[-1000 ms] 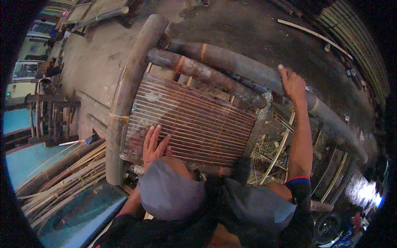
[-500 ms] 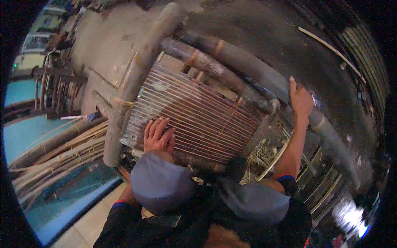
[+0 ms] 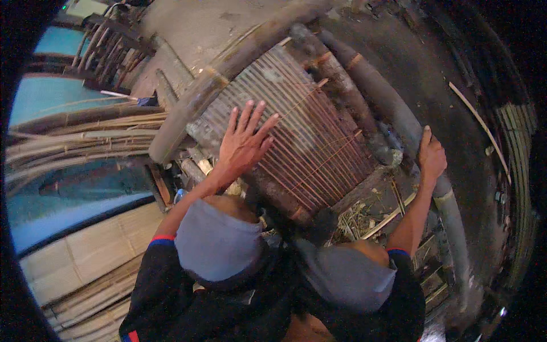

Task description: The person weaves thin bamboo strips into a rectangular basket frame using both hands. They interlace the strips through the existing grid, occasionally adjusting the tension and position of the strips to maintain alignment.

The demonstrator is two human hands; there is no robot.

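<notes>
My left hand (image 3: 246,142) lies over the left part of a slatted bamboo panel (image 3: 310,137), fingers spread and nothing held. Thin parallel strips make up the panel, crossed by slim reddish-brown ties. A thick bamboo pole (image 3: 245,54) runs along its far left side, and a shorter thick pole (image 3: 336,74) lies along its right side. Farther right, my right hand (image 3: 433,157) is closed around a long grey-brown bamboo pole (image 3: 387,94), one digit pointing up along it. The undersides of both hands are hidden.
Bundled long bamboo strips (image 3: 91,137) lie at the left, over a blue surface (image 3: 74,188). A small wooden rack (image 3: 111,51) stands at the far left. Bamboo scraps (image 3: 356,222) litter the ground below the panel. More bamboo lengths (image 3: 518,159) line the right edge.
My left hand has moved farther over the panel, its bent fingers now spread. My right hand has stayed on the long pole, its fingers more curled. The whole view has turned.
</notes>
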